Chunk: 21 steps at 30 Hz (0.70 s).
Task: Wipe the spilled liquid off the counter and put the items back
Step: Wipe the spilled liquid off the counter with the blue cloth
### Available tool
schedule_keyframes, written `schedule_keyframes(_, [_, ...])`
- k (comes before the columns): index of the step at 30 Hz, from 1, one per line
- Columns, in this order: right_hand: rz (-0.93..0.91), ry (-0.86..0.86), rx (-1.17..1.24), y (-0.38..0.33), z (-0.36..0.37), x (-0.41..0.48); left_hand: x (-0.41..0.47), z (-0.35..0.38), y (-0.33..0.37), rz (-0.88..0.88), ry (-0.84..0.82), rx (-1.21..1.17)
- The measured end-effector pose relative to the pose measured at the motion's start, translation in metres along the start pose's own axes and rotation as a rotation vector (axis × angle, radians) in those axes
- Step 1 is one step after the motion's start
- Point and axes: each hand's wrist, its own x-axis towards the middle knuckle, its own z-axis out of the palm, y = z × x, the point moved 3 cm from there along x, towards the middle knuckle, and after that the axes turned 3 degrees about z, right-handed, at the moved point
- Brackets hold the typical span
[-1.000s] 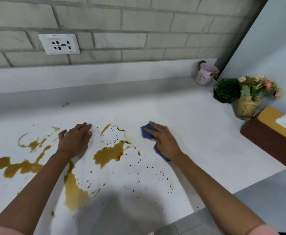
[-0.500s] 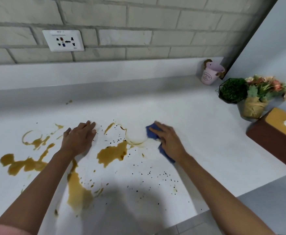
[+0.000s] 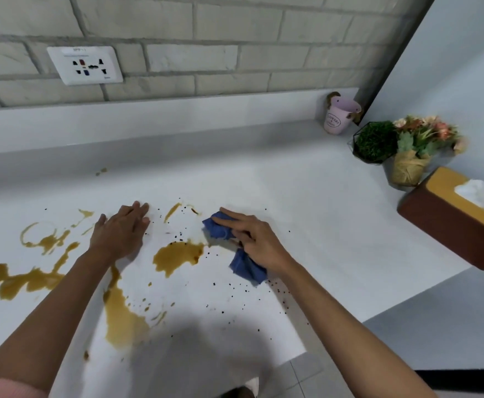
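Right hand (image 3: 256, 239): palm down on a blue cloth (image 3: 246, 270), fingers stretched out almost straight and pressing it onto the worktop (image 3: 292, 191). The cloth is bunched, showing past the fingertips and again below the wrist.
Cloth position: its far end lies just beside the right edge of the middle puddle (image 3: 177, 255); I cannot tell whether they touch.
Left hand (image 3: 120, 231): laid flat on the worktop with fingers straight and close together, holding nothing, well apart from the cloth.
Spill: brown liquid in several patches. The middle puddle sits between the two hands, a long streak (image 3: 120, 317) runs beside the left forearm, and blotches (image 3: 19, 280) and a ring-shaped trace (image 3: 38, 234) lie further left.
Specks (image 3: 235, 288): small dark grains scattered near the cloth and toward the front edge.
Right end of worktop: a brown tissue box (image 3: 450, 222) with a yellow top, a flower bunch (image 3: 418, 145), a green plant (image 3: 374, 142) and a pink bucket (image 3: 339, 117) in the corner.
Wall: pale brick with a white socket (image 3: 85, 65).
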Motion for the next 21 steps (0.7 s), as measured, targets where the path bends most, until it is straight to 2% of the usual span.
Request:
schedule_keyframes(3, [0.081,0.173,0.043,0.025,-0.062,-0.012,-0.001,0.001,0.001,0.015,0.003,0.001])
schedule_keyframes(6, [0.216,0.272,-0.044,0.064,-0.103,-0.025,0.001,0.001,0.001,0.019,0.001,0.007])
schedule_keyframes(13, [0.242,0.42,-0.285,0.086,-0.075,-0.006,0.002,0.0,0.002,0.028,0.018,0.025])
schedule_keyframes(16, [0.23,0.346,-0.402,0.069,-0.044,0.019,0.001,0.001,0.005,0.031,0.013,0.038])
schedule_keyframes(21, [0.045,0.202,-0.354,0.024,0.022,0.021,0.0,0.0,0.006,0.027,0.01,0.048])
